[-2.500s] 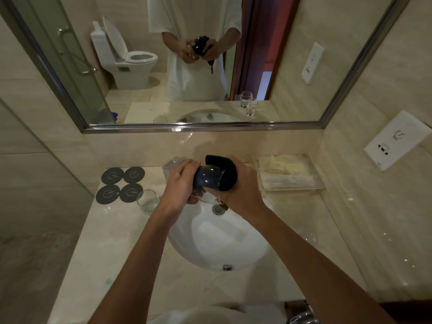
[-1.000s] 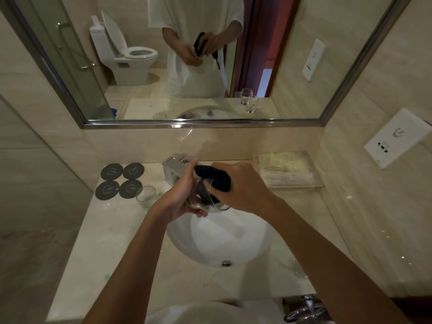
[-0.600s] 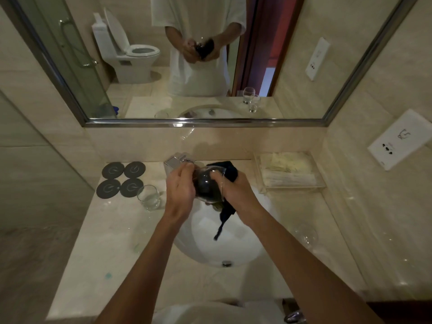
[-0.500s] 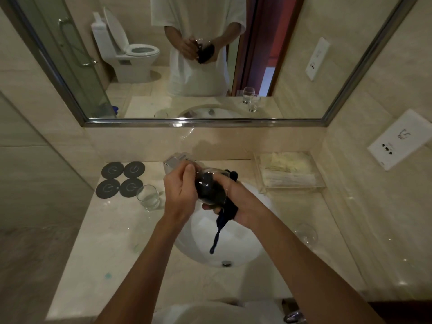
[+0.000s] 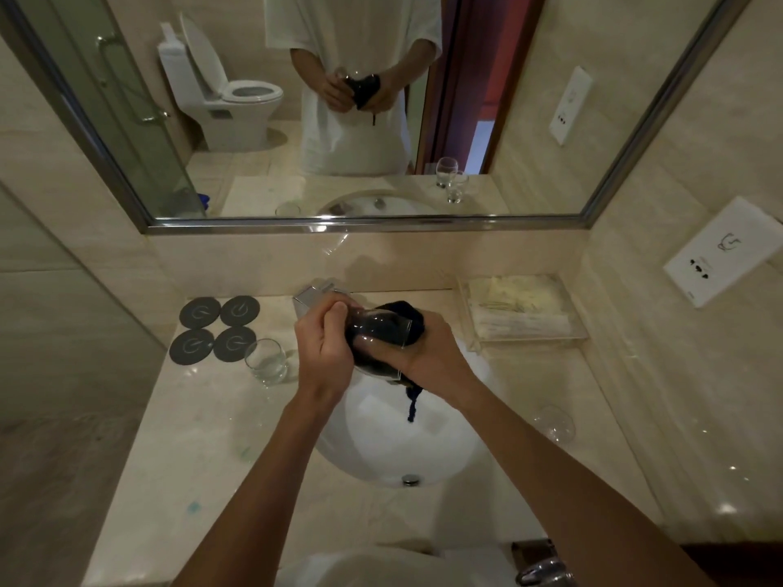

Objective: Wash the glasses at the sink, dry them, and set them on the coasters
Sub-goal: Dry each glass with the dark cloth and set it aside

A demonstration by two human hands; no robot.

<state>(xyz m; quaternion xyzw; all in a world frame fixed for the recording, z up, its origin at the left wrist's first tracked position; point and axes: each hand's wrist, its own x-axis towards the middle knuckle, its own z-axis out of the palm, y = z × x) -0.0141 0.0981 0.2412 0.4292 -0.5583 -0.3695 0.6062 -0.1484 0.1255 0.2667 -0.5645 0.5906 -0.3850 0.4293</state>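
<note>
Over the white sink [image 5: 394, 455] my left hand [image 5: 324, 345] grips the base end of a clear glass [image 5: 375, 338] lying on its side. A dark blue cloth [image 5: 404, 322] is stuffed into the glass, and my right hand [image 5: 432, 358] holds the cloth at the rim; a thin tail of cloth hangs down toward the basin. Several round dark coasters [image 5: 218, 328] lie at the counter's back left, bare. A second clear glass [image 5: 266, 360] stands upright just right of them. A third glass [image 5: 555, 423] sits on the counter right of the sink.
A chrome faucet [image 5: 313, 296] stands behind my hands. At the back right is a clear tray [image 5: 525, 311] of packets. The mirror [image 5: 360, 108] runs above the counter, a wall socket plate [image 5: 726, 252] is on the right wall, and a glass shower panel stands at the left.
The glass has turned in my hands while the cloth worked inside it. My right hand has moved from over the glass to its rim, and the cloth's tail now hangs below.
</note>
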